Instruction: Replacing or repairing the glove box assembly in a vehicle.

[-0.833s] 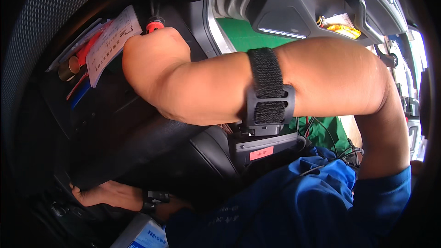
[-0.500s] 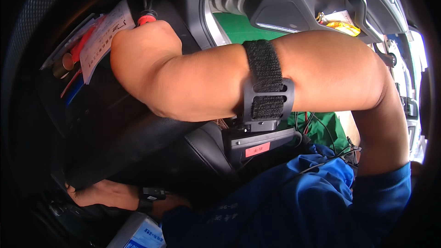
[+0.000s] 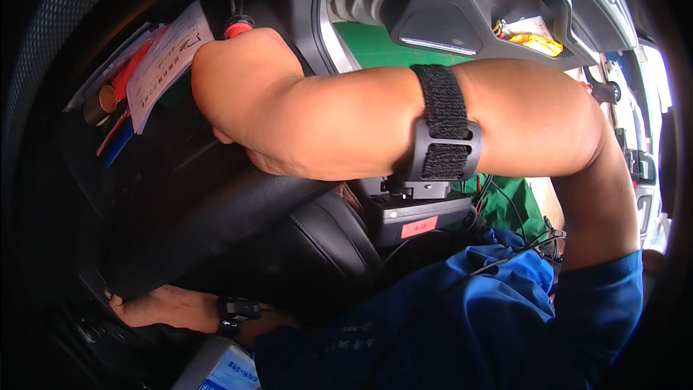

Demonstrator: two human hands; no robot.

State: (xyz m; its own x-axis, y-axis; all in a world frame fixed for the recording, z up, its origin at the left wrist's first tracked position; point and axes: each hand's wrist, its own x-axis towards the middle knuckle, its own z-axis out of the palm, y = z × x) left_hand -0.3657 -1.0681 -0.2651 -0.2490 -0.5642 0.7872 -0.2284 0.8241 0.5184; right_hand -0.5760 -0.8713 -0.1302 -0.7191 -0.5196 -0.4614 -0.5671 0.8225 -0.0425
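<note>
My right hand (image 3: 245,68), at the upper left, is closed in a fist around a red-handled tool (image 3: 239,27). Beyond the fist show the handle's red end, a black collar and a dark shaft; the rest is hidden in my palm. A black strap with a buckle (image 3: 445,123) circles my right forearm. Low on the left, my left hand (image 3: 141,308) reaches to the end of a long black padded part (image 3: 209,227). Its fingers are mostly hidden there. A black device (image 3: 239,310) is strapped on my left wrist.
Printed papers (image 3: 166,65) and a small metal can (image 3: 101,105) lie at the upper left. A grey door (image 3: 462,14) stands open at the upper right. A black seat (image 3: 321,238), a dark box with a pink label (image 3: 422,220) and a blue-white package (image 3: 224,368) are near my body.
My right hand and forearm have shifted slightly right, and the wrist has turned a little with the red-handled tool still in the fist. My left hand has hardly moved.
</note>
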